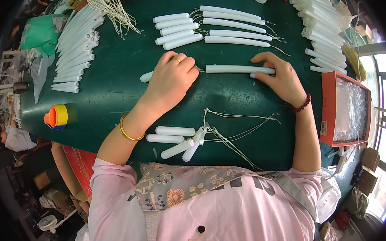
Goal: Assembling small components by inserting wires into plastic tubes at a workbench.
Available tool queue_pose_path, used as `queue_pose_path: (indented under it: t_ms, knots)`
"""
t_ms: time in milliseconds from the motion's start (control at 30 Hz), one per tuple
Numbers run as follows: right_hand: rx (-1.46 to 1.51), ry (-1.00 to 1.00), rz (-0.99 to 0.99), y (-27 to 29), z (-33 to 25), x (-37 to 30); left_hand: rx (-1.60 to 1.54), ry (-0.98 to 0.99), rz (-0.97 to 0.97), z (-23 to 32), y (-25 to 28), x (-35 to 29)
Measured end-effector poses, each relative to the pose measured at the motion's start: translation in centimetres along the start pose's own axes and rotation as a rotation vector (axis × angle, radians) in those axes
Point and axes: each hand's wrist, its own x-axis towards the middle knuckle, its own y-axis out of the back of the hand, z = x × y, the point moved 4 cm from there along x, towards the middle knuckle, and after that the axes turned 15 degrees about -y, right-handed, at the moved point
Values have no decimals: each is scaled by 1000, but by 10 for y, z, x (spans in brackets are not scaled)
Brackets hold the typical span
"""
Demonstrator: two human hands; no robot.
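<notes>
A long white tube point(233, 69) lies crosswise before me, its right end between the thumb and fingers of my right hand point(281, 78). My left hand point(174, 76) is closed beside the tube's left end, where a thin wire shows. Under that hand a short white tube point(146, 77) sticks out to the left; the hand covers the rest, so what its fingertips pinch is hidden. Farther off, short white tubes point(178, 32) are wired to long white tubes point(235, 26) in a row. Nearer me lie several short white tubes point(175, 131) with pale loose wires point(232, 144).
A stack of white tubes point(73, 61) and a wire bundle point(111, 5) occupy the green table's point(110, 77) left side. Tape rolls point(58, 115) sit near its left edge. More tubes point(320, 26) are piled far right, above a red box point(343, 142) containing clear plastic.
</notes>
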Motion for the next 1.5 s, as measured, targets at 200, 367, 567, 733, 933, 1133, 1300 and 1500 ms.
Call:
queue_pose_path:
  t_ms: [200,367,567,733,933,1133,1300,1500]
  knots:
    - [-50,-64,0,0,6,-1,-267,136,177,-10,-2,-6]
    - [-73,56,22,-1,-1,0,-427,247,242,-9,-7,-4]
    - [-412,379,336,2,-13,-8,-283,242,22,-35,46,-3]
    - [-427,418,382,-11,-17,-1,-382,543,-229,-50,26,-41]
    - [-509,363,686,-6,-23,2,-36,297,179,-47,19,-15]
    - [-225,450,-118,-48,-68,-50,-732,444,-385,6,55,-21]
    - [107,335,-385,-72,-51,-43,-716,272,-466,40,66,-58]
    - [496,-62,-511,-52,-50,-34,-885,383,-498,49,56,-67]
